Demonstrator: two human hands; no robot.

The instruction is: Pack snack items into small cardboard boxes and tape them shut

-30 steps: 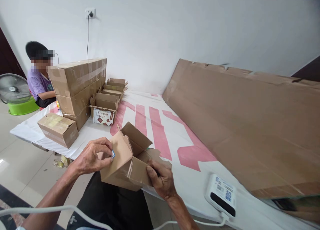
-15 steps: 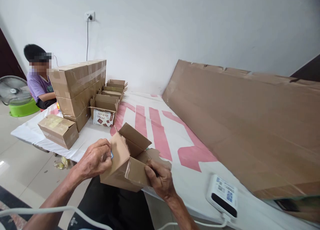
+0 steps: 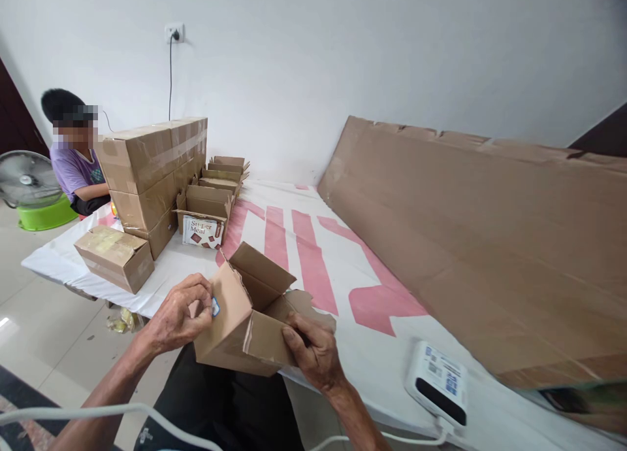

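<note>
An open cardboard box [image 3: 225, 307] is tilted over my lap at the near edge of the covered table, its flaps standing up. My right hand [image 3: 313, 353] grips a near flap of it, thumb on the outside and fingers curled over the edge. On the box's left side is a small blue-and-white sticker [image 3: 215, 306]. The fingers of my left hand [image 3: 183, 312] are pinched together at that sticker's edge; whether it is stuck flat or partly lifted cannot be made out.
Taped cartons [image 3: 151, 157] stand stacked at left, with a lower carton [image 3: 115, 256] before them. Open boxes [image 3: 203, 209] line up beside the stack. A large cardboard sheet [image 3: 455, 242] leans at right. A white device [image 3: 437, 382] with a cable lies near right. A person [image 3: 76, 163] sits behind the stack.
My left hand has shifted slightly left, and more of the blue-and-white sticker shows. The box has moved a little left; my right hand stays on the flap.
</note>
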